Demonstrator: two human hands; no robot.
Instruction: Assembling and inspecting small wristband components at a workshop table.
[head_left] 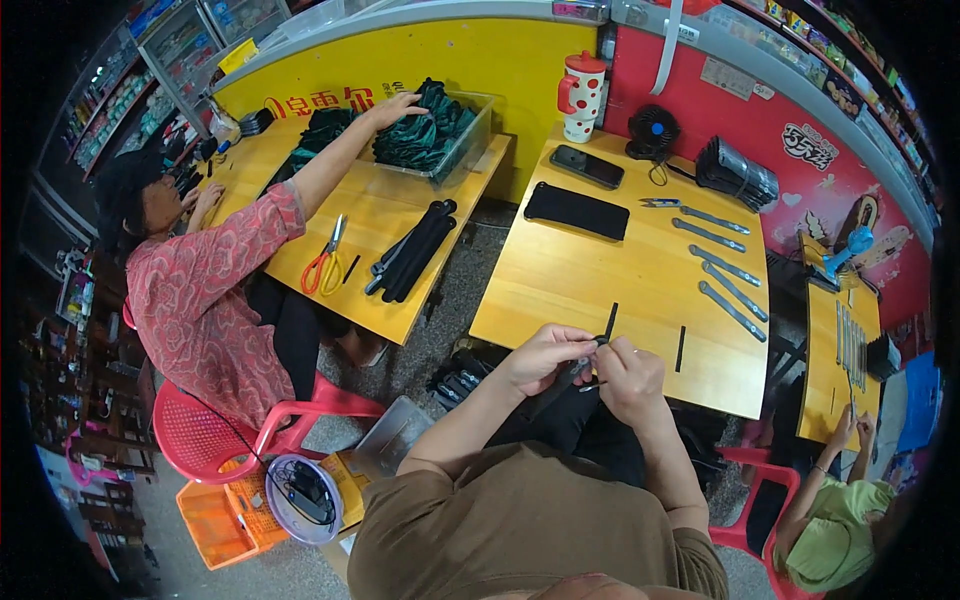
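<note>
At the near edge of the yellow table (508, 300), my two hands meet over my lap. My left hand (548, 358) is closed, pinching a dark grey strap (552, 398) whose loose part hangs below the fingers. Close beside it, my right hand (632, 382) is closed with its fingertips on the same strap. A narrow black strip (612, 318) sticks up from between the hands. Something small and shiny (592, 387) shows under my right fingers, too small to name. Fingers hide where strap and strip meet. Another black strip (682, 349) lies right of my hands.
Several grey straps (733, 310) lie on the right, near thread snips (660, 202). Behind are a black flat case (577, 211), a phone (587, 166), a dotted cup (583, 95), a fan (653, 130) and a strap bundle (735, 175). People sit at tables on both sides.
</note>
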